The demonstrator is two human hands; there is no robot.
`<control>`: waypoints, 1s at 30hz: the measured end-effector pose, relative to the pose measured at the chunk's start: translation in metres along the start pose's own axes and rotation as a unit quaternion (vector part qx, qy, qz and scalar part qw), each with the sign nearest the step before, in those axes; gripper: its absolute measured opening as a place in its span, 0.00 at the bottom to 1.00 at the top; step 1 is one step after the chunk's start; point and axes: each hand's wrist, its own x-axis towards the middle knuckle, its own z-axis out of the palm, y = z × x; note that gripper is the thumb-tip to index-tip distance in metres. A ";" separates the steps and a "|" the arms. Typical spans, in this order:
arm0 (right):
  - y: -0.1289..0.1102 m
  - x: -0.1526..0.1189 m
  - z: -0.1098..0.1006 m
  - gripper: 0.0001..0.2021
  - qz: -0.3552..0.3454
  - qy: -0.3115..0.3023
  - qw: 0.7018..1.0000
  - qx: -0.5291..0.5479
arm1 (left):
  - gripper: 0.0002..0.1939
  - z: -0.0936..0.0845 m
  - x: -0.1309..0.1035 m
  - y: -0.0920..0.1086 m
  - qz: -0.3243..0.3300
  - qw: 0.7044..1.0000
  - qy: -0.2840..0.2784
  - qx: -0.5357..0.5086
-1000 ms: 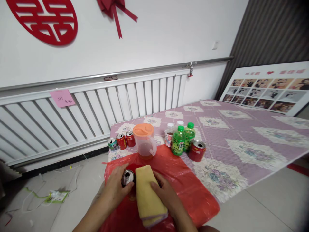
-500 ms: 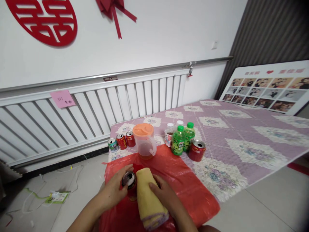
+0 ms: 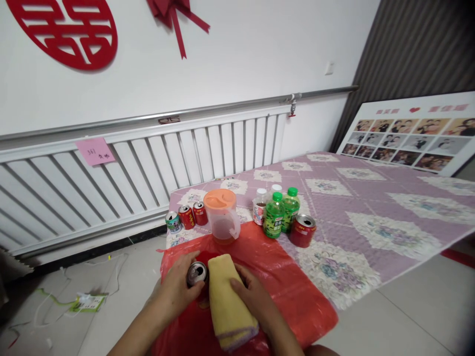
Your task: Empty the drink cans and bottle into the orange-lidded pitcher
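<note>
My left hand [image 3: 181,284] is wrapped round a drink can [image 3: 197,273] with an opened top, standing upright over a red plastic sheet [image 3: 282,277]. Just right of the can, a folded yellow towel [image 3: 230,299] with a purple edge is in my right hand [image 3: 248,294], whose thumb lies on top and whose other fingers are mostly hidden behind it. Can and towel are side by side, seemingly touching. Beyond them stands a clear plastic pitcher [image 3: 222,222] with an orange lid and some liquid at the bottom.
Two red cans [image 3: 186,217] and a small green can [image 3: 173,223] stand left of the pitcher. To its right are green-capped bottles [image 3: 273,220], white-capped bottles [image 3: 259,207] and a larger red can [image 3: 303,231]. A flowered tablecloth [image 3: 334,198] covers the table; a radiator [image 3: 222,143] runs behind.
My left hand has shifted slightly right and closed further round the can, its thumb now across the can's near side. The towel has moved up a little in my right hand.
</note>
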 end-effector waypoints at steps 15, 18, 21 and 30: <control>0.004 0.002 -0.001 0.26 0.001 0.010 1.000 -0.017 | 0.34 -0.003 -0.001 0.006 -0.005 0.999 -0.037 -0.021; 0.003 0.001 -0.001 0.26 -0.009 0.003 1.000 0.012 | 0.32 -0.001 -0.001 0.003 -0.009 1.000 -0.015 0.005; 0.003 0.000 -0.001 0.27 -0.017 -0.016 0.999 0.045 | 0.33 0.000 -0.001 0.000 0.005 1.000 -0.007 0.001; 0.003 0.001 -0.001 0.26 0.025 0.008 0.998 -0.057 | 0.36 -0.009 -0.004 0.004 -0.008 0.994 -0.088 -0.058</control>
